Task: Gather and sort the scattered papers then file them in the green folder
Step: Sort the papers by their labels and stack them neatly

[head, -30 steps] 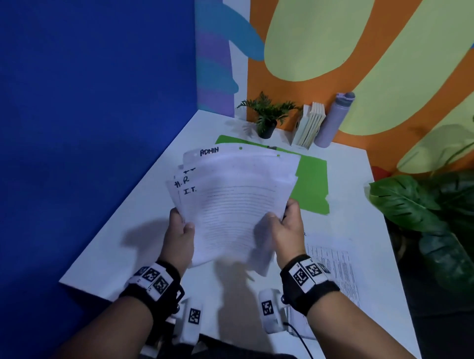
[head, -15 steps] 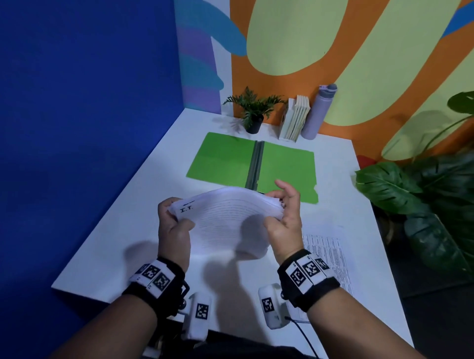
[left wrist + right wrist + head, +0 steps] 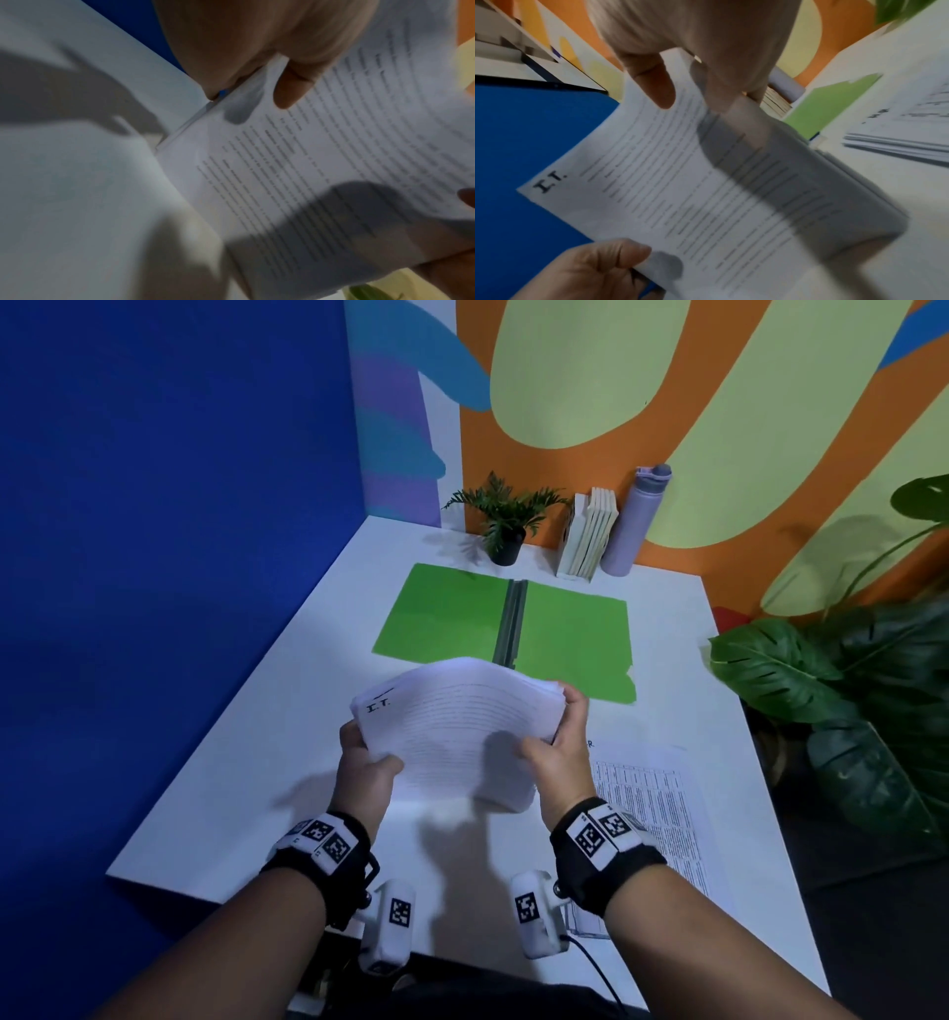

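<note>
Both hands hold a stack of printed papers [image 3: 457,726] above the white table [image 3: 287,711]; the top sheet is marked "I.T." at its left corner. My left hand [image 3: 367,762] grips the stack's left edge, thumb on top [image 3: 290,89]. My right hand [image 3: 557,737] grips the right edge, thumb on the page [image 3: 652,81], fingers underneath. The stack [image 3: 693,192] bows upward between the hands. The green folder [image 3: 506,629] lies open and flat beyond the stack, with nothing on it. More printed sheets [image 3: 647,814] lie on the table to the right of my right hand.
A small potted plant [image 3: 506,526], several upright books [image 3: 588,534] and a lilac bottle [image 3: 634,521] stand against the back wall. A blue partition [image 3: 154,557] bounds the table on the left. A large leafy plant [image 3: 842,690] stands off the right edge.
A second ago the papers were fanned upright, showing several headings. They are now squared into one stack and tilted flat and lower, uncovering the open folder behind.
</note>
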The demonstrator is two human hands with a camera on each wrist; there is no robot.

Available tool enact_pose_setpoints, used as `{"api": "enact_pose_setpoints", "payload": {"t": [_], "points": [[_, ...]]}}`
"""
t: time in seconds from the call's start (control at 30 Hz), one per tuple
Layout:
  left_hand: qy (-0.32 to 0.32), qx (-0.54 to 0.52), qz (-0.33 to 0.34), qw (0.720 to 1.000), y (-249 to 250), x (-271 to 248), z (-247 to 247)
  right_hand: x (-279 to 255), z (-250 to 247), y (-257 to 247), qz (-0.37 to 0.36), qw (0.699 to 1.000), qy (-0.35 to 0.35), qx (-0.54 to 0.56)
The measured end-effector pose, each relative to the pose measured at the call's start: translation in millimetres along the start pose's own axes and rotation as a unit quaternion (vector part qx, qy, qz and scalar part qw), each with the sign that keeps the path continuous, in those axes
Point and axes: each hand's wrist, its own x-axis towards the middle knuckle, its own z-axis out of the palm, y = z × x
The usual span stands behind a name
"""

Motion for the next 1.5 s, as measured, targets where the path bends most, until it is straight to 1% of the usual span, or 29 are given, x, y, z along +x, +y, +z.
{"api": "enact_pose_setpoints", "payload": {"t": [0.07, 0.13, 0.2, 0.23, 0.3, 0.37, 0.4, 0.43, 0.47, 0.53, 0.6, 0.63, 0.73, 0.77, 0.83, 0.9, 0.93, 0.97, 1.03, 1.07, 1.13, 1.17, 1.2, 1.23, 1.33, 1.4, 1.43, 1.5], "points": [[-0.009, 0.062, -0.009, 0.998, -7, 3, -1, 2, 2, 6, 0.046, 0.999, 0.008, -0.022], [-0.015, 0.122, 0.005, 0.992, -12, 6, -2, 4, 2, 5, 0.075, 0.997, 0.035, 0.006], [-0.025, 0.164, 0.024, 0.986, -10, 4, 0, 11, -4, 4, 0.074, 0.995, 0.051, 0.037], [-0.031, 0.183, 0.031, 0.982, -9, 4, 1, 15, -10, 6, 0.068, 0.996, 0.053, 0.027], [-0.041, 0.220, 0.021, 0.975, -11, 3, 4, 26, -28, 17, 0.051, 0.996, 0.067, -0.021], [-0.045, 0.256, -0.019, 0.965, -19, 4, 4, 33, -51, 32, 0.051, 0.990, 0.095, -0.096], [-0.043, 0.278, -0.043, 0.958, -27, 6, 3, 36, -67, 43, 0.057, 0.980, 0.109, -0.156], [-0.041, 0.302, -0.065, 0.950, -35, 8, 2, 37, -83, 52, 0.070, 0.963, 0.121, -0.231], [-0.037, 0.322, -0.088, 0.942, -44, 10, 0, 36, -101, 62, 0.096, 0.939, 0.126, -0.306], [-0.031, 0.350, -0.122, 0.928, -65, 14, -7, 30, -135, 80, 0.183, 0.873, 0.136, -0.432], [-0.029, 0.374, -0.145, 0.915, -84, 17, -13, 20, -160, 90, 0.274, 0.804, 0.144, -0.508], [-0.026, 0.378, -0.156, 0.912, -93, 19, -16, 15, -170, 94, 0.306, 0.781, 0.145, -0.525], [-0.018, 0.350, -0.192, 0.917, -100, 20, -18, 3, -187, 104, 0.359, 0.737, 0.150, -0.553], [-0.019, 0.336, -0.197, 0.921, -98, 20, -18, 0, -188, 107, 0.367, 0.726, 0.151, -0.561], [-0.025, 0.316, -0.207, 0.926, -95, 20, -18, -3, -186, 112, 0.366, 0.716, 0.153, -0.574], [-0.030, 0.303, -0.218, 0.927, -96, 22, -20, -4, -182, 114, 0.365, 0.716, 0.137, -0.580], [-0.032, 0.294, -0.223, 0.929, -94, 21, -21, -3, -180, 115, 0.368, 0.722, 0.124, -0.573], [-0.034, 0.283, -0.229, 0.931, -94, 20, -22, -2, -178, 116, 0.370, 0.732, 0.108, -0.562], [-0.037, 0.254, -0.236, 0.937, -90, 16, -22, 1, -174, 119, 0.352, 0.765, 0.076, -0.534], [-0.039, 0.237, -0.241, 0.940, -90, 16, -23, 2, -170, 117, 0.327, 0.789, 0.069, -0.516], [-0.040, 0.209, -0.251, 0.944, -90, 15, -24, 8, -157, 104, 0.249, 0.840, 0.073, -0.477], [-0.036, 0.200, -0.256, 0.945, -91, 16, -24, 12, -149, 92, 0.207, 0.856, 0.079, -0.467], [-0.030, 0.193, -0.259, 0.946, -96, 19, -26, 16, -140, 77, 0.168, 0.865, 0.084, -0.466], [-0.026, 0.193, -0.264, 0.945, -97, 20, -27, 21, -130, 59, 0.129, 0.867, 0.088, -0.473], [-0.004, 0.201, -0.268, 0.942, -101, 22, -27, 36, -101, 3, 0.002, 0.867, 0.096, -0.489], [0.014, 0.189, -0.271, 0.944, -97, 20, -26, 43, -82, -30, -0.069, 0.886, 0.095, -0.450], [0.022, 0.172, -0.280, 0.944, -98, 21, -26, 45, -73, -40, -0.087, 0.899, 0.082, -0.421], [0.003, 0.145, -0.282, 0.949, -109, 26, -28, 46, -59, -47, -0.085, 0.920, 0.036, -0.381]]}}
